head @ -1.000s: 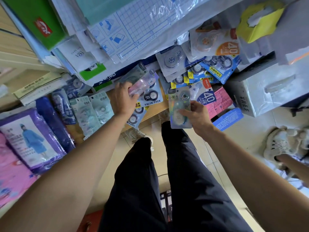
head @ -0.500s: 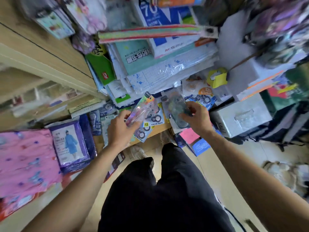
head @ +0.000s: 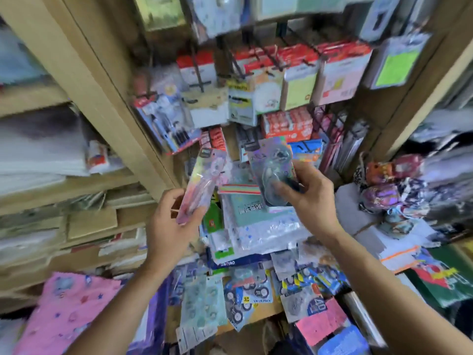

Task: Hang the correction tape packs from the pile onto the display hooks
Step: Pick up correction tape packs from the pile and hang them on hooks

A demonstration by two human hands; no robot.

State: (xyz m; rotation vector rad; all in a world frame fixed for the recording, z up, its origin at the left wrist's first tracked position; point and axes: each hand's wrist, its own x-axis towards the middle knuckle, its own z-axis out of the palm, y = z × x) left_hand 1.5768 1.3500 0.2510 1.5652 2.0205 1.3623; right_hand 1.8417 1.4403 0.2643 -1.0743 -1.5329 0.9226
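Head view, left to right: the left hand (head: pixel 169 226) is curled round the lower end of a narrow pink, iridescent card-and-plastic correction tape pack (head: pixel 202 183), thumb on its front, and holds it upright with its top end free. Below and a little further right, the pile of blue and pale green correction tape packs (head: pixel 245 293) lies spread on a wooden ledge, well under both hands. Above it, the black wire display hooks (head: pixel 256 60) jut from the rack, most of them loaded with red-topped cards. Just right of centre, a wider silver-blue holographic blister pack (head: pixel 272 170) is raised towards the lower rows, and the right hand (head: pixel 309 198) pinches it by its lower half, fingers over the clear bubble. Both packs look very light, with a thin card back that would bend and glossy film that could slide in a loose pinch. I judge the low hold suits them, since it leaves the hang slot at the top clear for a hook; blur hides the slots' exact shape.
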